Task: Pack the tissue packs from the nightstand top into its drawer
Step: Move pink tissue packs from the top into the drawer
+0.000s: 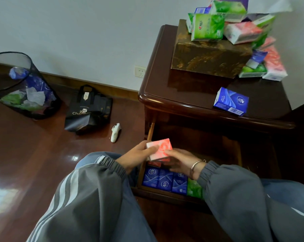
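Both hands are on it: left hand (138,154) and right hand (180,163) curl round a pink tissue pack (159,148), held just above the open drawer (158,193). Blue packs (165,180) line its near edge. More packs (235,28) are piled far right on the nightstand (191,91).

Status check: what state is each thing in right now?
Drawer: open, part filled.
Pink pack: held above drawer.
Left hand: grips pink pack.
Right hand: grips pink pack.
Blue pack: lying on nightstand top.
Pack pile: heaped on brown box.

Nightstand (182,95) bears patterned box (208,56) and blue pack (231,101).
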Tool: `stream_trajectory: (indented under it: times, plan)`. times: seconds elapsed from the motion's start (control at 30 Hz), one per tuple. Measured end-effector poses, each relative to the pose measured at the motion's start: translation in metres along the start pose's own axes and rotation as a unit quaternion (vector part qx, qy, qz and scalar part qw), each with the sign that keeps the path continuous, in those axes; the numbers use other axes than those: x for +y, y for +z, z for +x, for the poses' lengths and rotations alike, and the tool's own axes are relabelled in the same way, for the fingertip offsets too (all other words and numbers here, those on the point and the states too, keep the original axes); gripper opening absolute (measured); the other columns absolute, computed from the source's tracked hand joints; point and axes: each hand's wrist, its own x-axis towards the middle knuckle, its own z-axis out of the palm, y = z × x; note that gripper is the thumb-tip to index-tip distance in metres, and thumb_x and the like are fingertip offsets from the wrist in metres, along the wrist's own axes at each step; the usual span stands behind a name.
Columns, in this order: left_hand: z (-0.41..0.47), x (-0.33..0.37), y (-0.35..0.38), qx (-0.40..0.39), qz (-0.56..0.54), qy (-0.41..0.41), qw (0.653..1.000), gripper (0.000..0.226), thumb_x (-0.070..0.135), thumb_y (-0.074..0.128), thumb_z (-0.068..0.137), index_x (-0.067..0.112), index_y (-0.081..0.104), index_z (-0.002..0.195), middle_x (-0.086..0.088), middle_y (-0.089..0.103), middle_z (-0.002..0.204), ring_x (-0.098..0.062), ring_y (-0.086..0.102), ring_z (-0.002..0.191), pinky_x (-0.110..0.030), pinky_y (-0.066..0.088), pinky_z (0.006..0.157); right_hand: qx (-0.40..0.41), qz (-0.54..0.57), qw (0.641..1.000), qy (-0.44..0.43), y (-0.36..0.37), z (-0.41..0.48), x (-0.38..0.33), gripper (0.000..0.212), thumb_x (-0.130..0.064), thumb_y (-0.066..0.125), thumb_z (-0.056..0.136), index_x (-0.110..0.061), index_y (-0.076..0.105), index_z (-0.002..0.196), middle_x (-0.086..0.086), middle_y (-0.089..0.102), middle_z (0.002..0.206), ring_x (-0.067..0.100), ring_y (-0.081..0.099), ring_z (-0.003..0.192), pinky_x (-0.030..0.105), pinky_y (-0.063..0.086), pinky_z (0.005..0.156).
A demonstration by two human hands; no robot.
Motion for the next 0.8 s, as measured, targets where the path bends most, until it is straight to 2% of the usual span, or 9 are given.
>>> stream_trajectory:
  times: [0.1,0.23,0.33,0.43,0.5,0.6,0.67,0.73,0.8]
  plan:
    - [0.001,-0.002,0.006,-0.035,0.071,-0.001,0.997,0.04,0.038,0.058,0.092,0.019,0.05,0.126,-0.005,0.066,0.114,-0.016,0.066,0.099,-0.026,0.055,0.083,-0.006,0.008,0.999,0.033,-0.007,-0.001,0.009,0.024,-0.034,0.072,0.075,-0.024,0.065,0.095,-0.002,0.072,0.089,0.014,0.066,0.085,0.027,0.05,0.071]
    - [0.004,0.0,0.009,-0.039,0.075,0.024,0.996,0.031,0.033,0.058,0.093,0.019,0.058,0.121,-0.005,0.069,0.108,-0.016,0.068,0.095,-0.03,0.055,0.085,-0.029,0.005,0.998,0.053,-0.014,-0.001,0.013,0.027,-0.031,0.072,0.074,-0.02,0.065,0.097,0.003,0.07,0.097,0.017,0.064,0.09,0.028,0.048,0.076]
    - [0.007,0.001,0.008,-0.086,0.078,0.013,0.993,0.02,0.03,0.061,0.091,0.024,0.063,0.11,-0.004,0.071,0.105,-0.014,0.069,0.092,-0.027,0.055,0.083,-0.049,0.009,0.998,0.033,-0.024,0.002,0.011,0.038,-0.029,0.075,0.07,-0.017,0.066,0.105,0.004,0.071,0.096,0.017,0.066,0.089,0.029,0.052,0.078]
    - [0.008,0.001,0.01,-0.114,0.124,-0.012,0.986,0.037,0.035,0.064,0.089,0.017,0.058,0.121,0.0,0.07,0.105,-0.011,0.067,0.095,-0.025,0.054,0.083,-0.076,-0.081,0.994,0.021,-0.035,0.006,0.01,0.028,-0.024,0.071,0.078,-0.021,0.065,0.104,0.003,0.069,0.099,0.018,0.062,0.095,0.035,0.047,0.091]
    - [0.008,0.001,0.012,-0.103,0.148,-0.021,0.983,0.057,0.039,0.065,0.087,0.017,0.045,0.136,0.008,0.065,0.105,-0.004,0.064,0.095,-0.015,0.052,0.076,-0.104,-0.153,0.983,0.024,-0.038,0.007,0.008,0.026,-0.028,0.071,0.078,-0.025,0.064,0.103,-0.002,0.068,0.098,0.016,0.059,0.096,0.035,0.044,0.089]
    - [0.01,0.0,0.012,-0.069,0.174,-0.017,0.982,0.064,0.046,0.065,0.084,0.02,0.041,0.137,0.012,0.063,0.1,0.0,0.063,0.089,-0.011,0.046,0.068,-0.123,-0.272,0.954,0.034,-0.034,0.006,0.001,0.038,-0.049,0.073,0.067,-0.034,0.064,0.101,-0.007,0.067,0.1,0.011,0.058,0.093,0.027,0.043,0.08]
    - [0.012,0.0,0.011,-0.024,0.166,-0.008,0.986,0.061,0.053,0.061,0.085,0.019,0.045,0.132,0.011,0.064,0.102,-0.001,0.063,0.09,-0.014,0.046,0.068,-0.108,-0.308,0.945,0.03,-0.035,0.011,0.001,0.031,-0.048,0.072,0.069,-0.033,0.065,0.095,-0.007,0.067,0.097,0.01,0.059,0.088,0.025,0.045,0.076]
    - [0.016,-0.003,0.005,0.097,0.169,0.016,0.981,0.056,0.053,0.056,0.088,0.014,0.052,0.128,0.003,0.065,0.112,-0.007,0.062,0.095,-0.019,0.048,0.071,-0.055,-0.269,0.961,0.032,-0.04,0.017,0.008,0.017,-0.036,0.071,0.076,-0.026,0.066,0.089,-0.004,0.068,0.092,0.013,0.06,0.087,0.03,0.046,0.079]
    - [0.022,-0.006,-0.003,0.224,0.201,0.008,0.954,0.052,0.047,0.052,0.092,0.01,0.051,0.13,-0.008,0.058,0.127,-0.019,0.058,0.109,-0.032,0.05,0.087,0.046,-0.163,0.985,0.045,-0.048,0.023,0.019,0.022,-0.031,0.071,0.077,-0.018,0.068,0.095,-0.001,0.068,0.089,0.017,0.06,0.088,0.032,0.043,0.079]
